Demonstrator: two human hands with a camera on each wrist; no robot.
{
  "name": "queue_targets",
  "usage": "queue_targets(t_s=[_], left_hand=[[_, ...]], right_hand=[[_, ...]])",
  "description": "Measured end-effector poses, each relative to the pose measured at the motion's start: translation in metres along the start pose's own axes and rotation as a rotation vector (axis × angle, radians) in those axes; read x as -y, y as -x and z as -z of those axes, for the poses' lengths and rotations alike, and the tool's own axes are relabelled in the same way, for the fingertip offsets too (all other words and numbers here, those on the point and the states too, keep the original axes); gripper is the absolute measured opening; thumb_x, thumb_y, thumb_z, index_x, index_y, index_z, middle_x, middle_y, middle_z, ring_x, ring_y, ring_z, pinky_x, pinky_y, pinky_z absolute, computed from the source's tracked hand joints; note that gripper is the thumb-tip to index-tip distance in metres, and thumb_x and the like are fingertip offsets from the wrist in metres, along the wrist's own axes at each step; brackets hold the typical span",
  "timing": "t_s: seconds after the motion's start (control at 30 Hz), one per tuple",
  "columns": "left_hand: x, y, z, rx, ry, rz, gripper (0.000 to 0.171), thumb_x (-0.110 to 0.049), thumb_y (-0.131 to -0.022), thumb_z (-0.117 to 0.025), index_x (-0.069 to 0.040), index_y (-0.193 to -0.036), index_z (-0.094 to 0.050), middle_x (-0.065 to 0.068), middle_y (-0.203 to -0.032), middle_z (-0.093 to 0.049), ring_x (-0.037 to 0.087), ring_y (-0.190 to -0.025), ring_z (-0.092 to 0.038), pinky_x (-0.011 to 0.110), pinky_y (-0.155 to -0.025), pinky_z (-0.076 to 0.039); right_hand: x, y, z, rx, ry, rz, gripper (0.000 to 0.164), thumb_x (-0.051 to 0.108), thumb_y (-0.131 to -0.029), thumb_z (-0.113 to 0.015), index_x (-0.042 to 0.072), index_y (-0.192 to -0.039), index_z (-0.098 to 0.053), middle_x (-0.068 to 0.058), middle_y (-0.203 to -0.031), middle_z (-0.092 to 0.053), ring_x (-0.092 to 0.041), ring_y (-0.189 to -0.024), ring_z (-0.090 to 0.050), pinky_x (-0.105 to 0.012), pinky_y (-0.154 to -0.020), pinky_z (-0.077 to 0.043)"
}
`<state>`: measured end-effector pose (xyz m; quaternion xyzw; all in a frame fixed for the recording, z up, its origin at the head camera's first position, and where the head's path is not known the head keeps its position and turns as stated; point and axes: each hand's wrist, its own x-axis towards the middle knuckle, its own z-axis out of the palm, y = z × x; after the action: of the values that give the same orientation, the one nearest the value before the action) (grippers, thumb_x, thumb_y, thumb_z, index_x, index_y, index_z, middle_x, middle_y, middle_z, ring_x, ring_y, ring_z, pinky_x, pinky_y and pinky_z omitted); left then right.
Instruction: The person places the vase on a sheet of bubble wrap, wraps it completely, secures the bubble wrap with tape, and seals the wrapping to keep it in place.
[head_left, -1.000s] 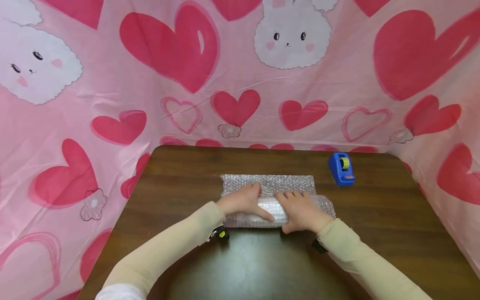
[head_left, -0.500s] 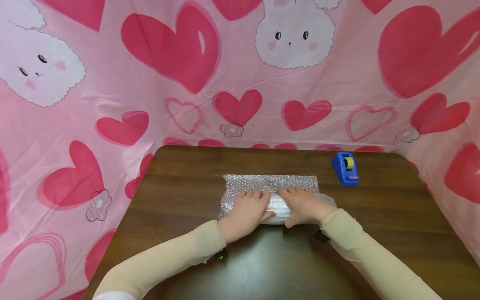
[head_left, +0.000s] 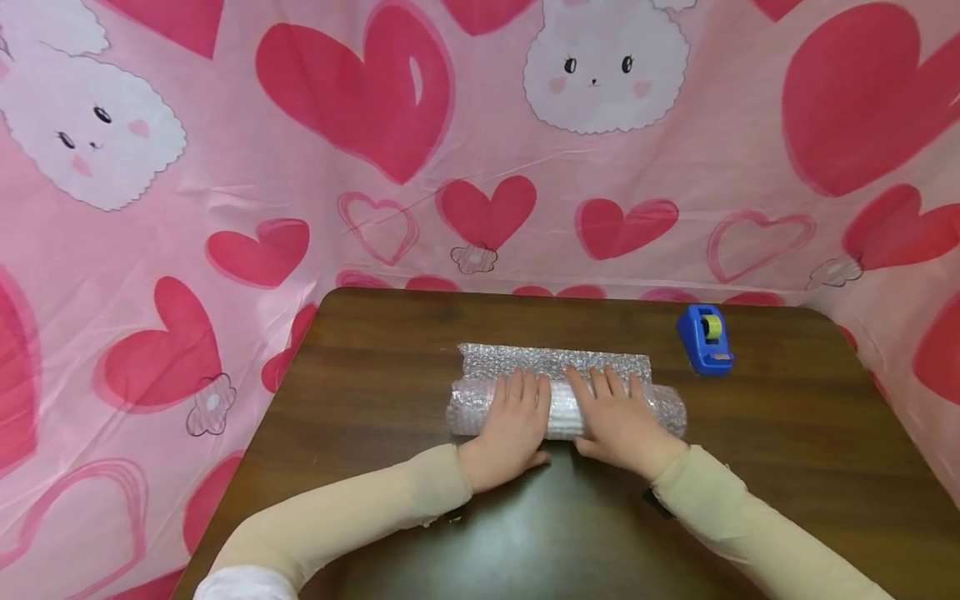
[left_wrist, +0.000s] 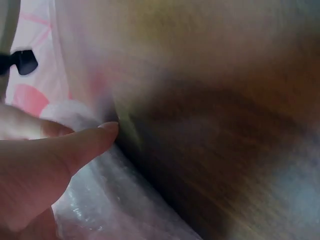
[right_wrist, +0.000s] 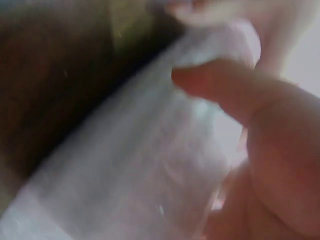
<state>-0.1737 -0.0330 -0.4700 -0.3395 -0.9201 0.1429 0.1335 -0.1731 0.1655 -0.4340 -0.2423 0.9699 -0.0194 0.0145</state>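
Note:
A roll of bubble wrap (head_left: 564, 408) lies crosswise on the table, with something whitish in its middle whose kind is hidden by the layers. Beyond it stretches the flat tail of the bubble wrap sheet (head_left: 555, 358). My left hand (head_left: 510, 429) rests on the roll left of the middle, fingers extended over the top and thumb toward the near side. To the right of the middle, my right hand (head_left: 618, 425) presses on the roll with straight, slightly spread fingers. In the left wrist view the thumb (left_wrist: 92, 142) lies along the roll's edge; the right wrist view is blurred.
A blue tape dispenser (head_left: 705, 342) with a yellow tape core stands at the back right of the brown wooden table (head_left: 360, 367). Pink cloth (head_left: 420, 225) printed with hearts and rabbits hangs behind the table and at its sides.
The roll has turned and moved slightly away from me onto the sheet, leaving a shorter flat tail. Both hands shifted from gripping its sides to lying with extended fingers across the top.

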Motion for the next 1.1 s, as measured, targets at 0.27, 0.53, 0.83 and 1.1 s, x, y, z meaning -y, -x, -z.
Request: queue_targets(t_s=[0.27, 0.53, 0.83, 1.1], left_hand=[[0.008, -0.008, -0.001, 0.029, 0.084, -0.012, 0.129, -0.085, -0.065, -0.077, 0.004, -0.152, -0.040, 0.025, -0.150, -0.051, 0.039, -0.141, -0.049, 0.060, -0.110, -0.042], [0.019, -0.021, -0.008, -0.016, 0.156, -0.024, 0.105, -0.072, -0.068, -0.086, -0.004, -0.140, -0.050, 0.011, -0.126, -0.063, 0.029, -0.115, -0.062, 0.056, -0.107, -0.046], [0.024, -0.026, -0.008, 0.039, 0.216, -0.016, 0.088, -0.057, -0.073, -0.090, -0.009, -0.136, -0.053, 0.009, -0.122, -0.066, 0.027, -0.108, -0.064, 0.046, -0.092, -0.052], [0.026, -0.020, 0.004, 0.125, 0.278, -0.043, 0.088, -0.057, -0.072, -0.089, -0.009, -0.136, -0.051, 0.010, -0.118, -0.067, 0.027, -0.105, -0.065, 0.044, -0.085, -0.055]], right_hand=[[0.019, 0.018, -0.006, -0.137, 0.084, -0.021, 0.109, 0.046, -0.072, -0.094, -0.008, -0.151, -0.042, -0.040, -0.146, -0.046, -0.058, -0.134, -0.046, -0.077, -0.103, -0.037], [0.027, 0.029, -0.006, -0.145, 0.047, -0.047, 0.103, 0.043, -0.073, -0.094, -0.008, -0.148, -0.046, -0.040, -0.149, -0.044, -0.058, -0.137, -0.043, -0.080, -0.105, -0.032], [0.026, 0.031, -0.007, -0.129, 0.067, -0.043, 0.102, 0.042, -0.072, -0.094, -0.007, -0.149, -0.047, -0.038, -0.152, -0.042, -0.055, -0.139, -0.043, -0.079, -0.105, -0.032], [0.022, 0.031, -0.011, -0.157, 0.073, -0.042, 0.109, 0.039, -0.069, -0.097, -0.007, -0.151, -0.043, -0.035, -0.150, -0.045, -0.055, -0.139, -0.043, -0.080, -0.103, -0.034]])
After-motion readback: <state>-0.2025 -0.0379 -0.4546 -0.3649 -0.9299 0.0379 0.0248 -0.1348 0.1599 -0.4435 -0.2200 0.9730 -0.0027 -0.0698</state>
